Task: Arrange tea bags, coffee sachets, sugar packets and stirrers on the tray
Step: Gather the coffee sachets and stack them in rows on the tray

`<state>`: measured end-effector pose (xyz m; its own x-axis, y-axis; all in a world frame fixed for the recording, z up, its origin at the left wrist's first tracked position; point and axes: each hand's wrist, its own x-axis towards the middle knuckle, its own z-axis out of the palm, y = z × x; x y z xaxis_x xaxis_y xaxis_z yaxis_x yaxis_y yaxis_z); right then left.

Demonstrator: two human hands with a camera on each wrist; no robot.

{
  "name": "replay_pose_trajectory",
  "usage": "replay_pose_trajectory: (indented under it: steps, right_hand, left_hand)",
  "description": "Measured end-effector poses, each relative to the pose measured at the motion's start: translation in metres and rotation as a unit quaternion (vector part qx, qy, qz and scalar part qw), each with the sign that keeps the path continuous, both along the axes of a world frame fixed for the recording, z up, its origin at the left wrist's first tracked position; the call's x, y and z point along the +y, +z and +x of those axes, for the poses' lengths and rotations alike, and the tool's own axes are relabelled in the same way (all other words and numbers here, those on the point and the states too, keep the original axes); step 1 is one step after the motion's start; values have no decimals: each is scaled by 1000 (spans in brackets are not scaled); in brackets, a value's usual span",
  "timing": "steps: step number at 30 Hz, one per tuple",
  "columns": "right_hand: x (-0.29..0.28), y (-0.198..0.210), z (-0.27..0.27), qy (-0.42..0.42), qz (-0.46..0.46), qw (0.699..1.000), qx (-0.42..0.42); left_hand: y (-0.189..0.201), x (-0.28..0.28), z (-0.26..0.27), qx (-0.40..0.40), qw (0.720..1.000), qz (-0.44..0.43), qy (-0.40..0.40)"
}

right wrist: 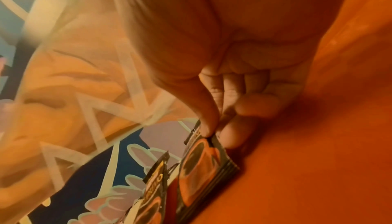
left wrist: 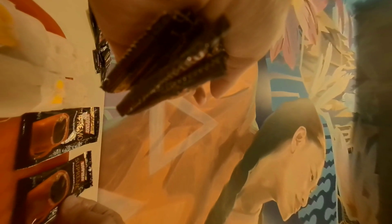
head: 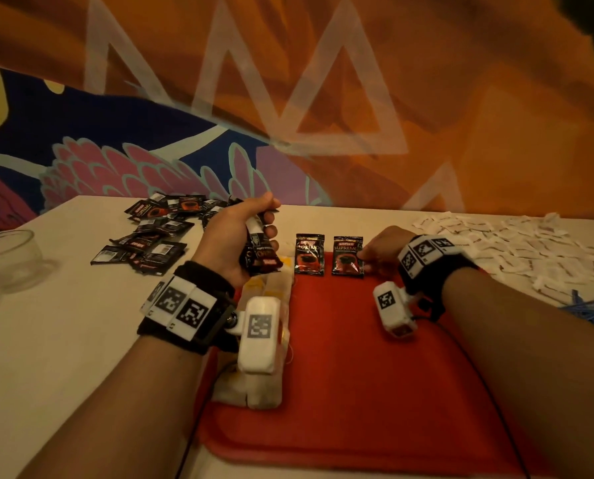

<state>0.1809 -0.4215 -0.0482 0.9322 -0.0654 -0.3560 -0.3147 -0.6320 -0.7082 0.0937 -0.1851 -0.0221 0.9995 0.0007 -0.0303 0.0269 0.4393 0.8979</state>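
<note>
A red tray (head: 350,368) lies in front of me. Two black coffee sachets lie side by side at its far edge: one (head: 309,254) (left wrist: 59,135) on the left, the other (head: 348,256) (right wrist: 203,172) to its right. My right hand (head: 380,252) pinches the right sachet's edge between thumb and fingertips (right wrist: 208,127). My left hand (head: 243,233) grips a bundle of coffee sachets (head: 259,250) (left wrist: 169,59) above the tray's far left corner. White tea bags (head: 271,295) with yellow tags lie in a row along the tray's left side, partly hidden by my wrist camera.
A loose pile of coffee sachets (head: 157,229) lies on the white table (head: 46,340) at the back left. A glass bowl (head: 8,257) stands at the far left. White sugar packets (head: 516,250) are scattered at the right, blue stirrers (head: 592,309) near the right edge. A painted wall rises behind.
</note>
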Motion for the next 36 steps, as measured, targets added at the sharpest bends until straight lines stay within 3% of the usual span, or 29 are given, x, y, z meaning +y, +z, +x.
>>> replay_pose_trajectory:
  steps: [25,31,36]
  right_hand:
    - [5,-6,8,1,51,999,-12]
    - [1,10,-4,34,10,995,-91]
    - [20,21,-28,80,178,967,-162]
  left_hand:
    - [-3,-2,-1,30,999,18,9]
    - [1,-5,-4,26,999,-28,-23]
    - [1,-13,-9,22,999,-14,-47]
